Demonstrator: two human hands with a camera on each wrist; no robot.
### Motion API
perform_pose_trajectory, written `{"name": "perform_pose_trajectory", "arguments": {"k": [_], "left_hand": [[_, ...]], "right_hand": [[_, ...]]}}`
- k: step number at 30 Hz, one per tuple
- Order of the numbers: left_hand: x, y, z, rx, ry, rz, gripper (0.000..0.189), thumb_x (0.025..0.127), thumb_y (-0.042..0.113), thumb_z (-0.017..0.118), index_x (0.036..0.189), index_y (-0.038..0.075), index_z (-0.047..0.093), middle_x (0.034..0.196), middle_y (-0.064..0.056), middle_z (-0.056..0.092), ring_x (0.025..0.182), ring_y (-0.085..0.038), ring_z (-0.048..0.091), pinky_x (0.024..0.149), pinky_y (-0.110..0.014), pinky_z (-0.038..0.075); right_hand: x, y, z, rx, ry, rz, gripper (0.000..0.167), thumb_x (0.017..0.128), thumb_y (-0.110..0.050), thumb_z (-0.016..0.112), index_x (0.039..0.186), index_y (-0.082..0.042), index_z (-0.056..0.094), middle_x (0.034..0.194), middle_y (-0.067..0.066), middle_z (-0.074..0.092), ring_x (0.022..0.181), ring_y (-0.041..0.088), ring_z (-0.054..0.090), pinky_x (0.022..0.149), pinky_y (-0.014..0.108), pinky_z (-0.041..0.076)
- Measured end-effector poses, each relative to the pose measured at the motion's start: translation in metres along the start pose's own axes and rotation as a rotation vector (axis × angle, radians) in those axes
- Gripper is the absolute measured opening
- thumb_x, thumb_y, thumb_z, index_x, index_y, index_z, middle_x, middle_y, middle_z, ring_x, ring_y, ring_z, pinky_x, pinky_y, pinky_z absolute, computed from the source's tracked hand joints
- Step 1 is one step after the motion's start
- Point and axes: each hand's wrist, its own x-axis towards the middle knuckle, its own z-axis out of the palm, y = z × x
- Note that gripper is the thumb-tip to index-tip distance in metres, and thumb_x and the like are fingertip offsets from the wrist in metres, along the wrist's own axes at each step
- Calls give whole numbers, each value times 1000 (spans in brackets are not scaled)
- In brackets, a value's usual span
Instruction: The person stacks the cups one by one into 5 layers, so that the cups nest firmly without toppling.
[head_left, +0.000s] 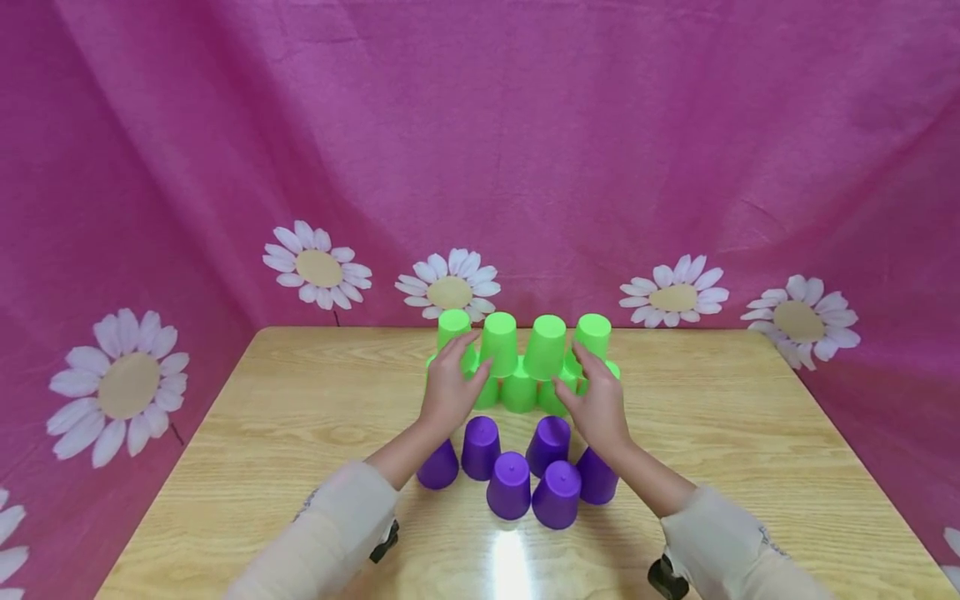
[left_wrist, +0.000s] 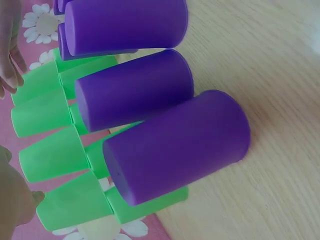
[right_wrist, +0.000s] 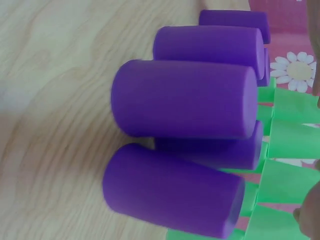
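Observation:
Upside-down green cups stand in two tiers towards the back of the table. An upper row, with its left end cup (head_left: 453, 323) and right end cup (head_left: 592, 332), rests on a lower row (head_left: 519, 392). My left hand (head_left: 448, 392) is over the left part of the stack, thumb and fingers spread apart. Over its right part is my right hand (head_left: 597, 404), thumb and fingers likewise apart. Whether either touches a green cup, I cannot tell. Upside-down purple cups (head_left: 510, 487) stand below and between my forearms; the left wrist view shows one purple cup (left_wrist: 175, 147) up close.
The wooden table (head_left: 300, 400) reaches back to a pink cloth (head_left: 525, 167) printed with daisies. Purple cups also fill the right wrist view, the nearest purple cup (right_wrist: 185, 100) partly covering others. A bright reflection lies on the table's near part.

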Motion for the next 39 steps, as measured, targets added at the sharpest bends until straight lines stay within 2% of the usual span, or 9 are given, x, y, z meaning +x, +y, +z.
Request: {"name": "perform_pose_trajectory", "arguments": {"k": [6, 12, 18, 21, 29, 39], "left_hand": [[-5, -3, -8, -10, -47, -26, 40, 82, 9, 68, 118, -2, 58, 118, -19, 62, 112, -33, 58, 97, -41, 48], [-12, -9, -14, -5, -94, -30, 39, 82, 12, 68, 117, -3, 58, 117, -19, 62, 112, -32, 58, 97, -42, 48], [-24, -16, -21, -38, -127, -71, 40, 83, 16, 68, 117, -4, 58, 115, -21, 63, 108, -36, 58, 90, -46, 50], [-32, -21, -25, -39, -149, -100, 42, 82, 16, 69, 117, -4, 58, 114, -20, 63, 105, -38, 58, 89, -48, 50], [-49, -32, -33, -7, -174, -123, 42, 82, 17, 69, 117, -4, 58, 111, -23, 63, 105, -38, 58, 91, -48, 49], [-66, -45, -39, -31, -230, -172, 46, 81, 19, 70, 121, -1, 57, 115, -21, 62, 108, -36, 57, 93, -49, 48]], "right_hand": [[-6, 11, -10, 24, -42, -40, 51, 74, 6, 70, 121, 13, 52, 115, 30, 59, 105, 41, 58, 82, 48, 52], [-12, 22, -21, 23, -70, -80, 53, 70, 5, 74, 119, 13, 54, 113, 31, 60, 102, 42, 60, 80, 50, 53], [-18, 28, -29, 28, -140, -98, 57, 70, 1, 75, 121, 13, 52, 116, 30, 59, 102, 43, 59, 81, 52, 52], [-23, 31, -34, 23, -175, -89, 56, 70, 0, 75, 120, 12, 53, 115, 28, 61, 103, 42, 59, 82, 52, 51], [-35, 39, -43, 29, -281, -58, 53, 71, -3, 76, 119, 8, 56, 116, 26, 61, 107, 43, 58, 89, 55, 48], [-48, 47, -52, 16, -319, -24, 53, 70, -8, 77, 117, 7, 58, 113, 24, 63, 105, 40, 59, 88, 54, 48]]}}
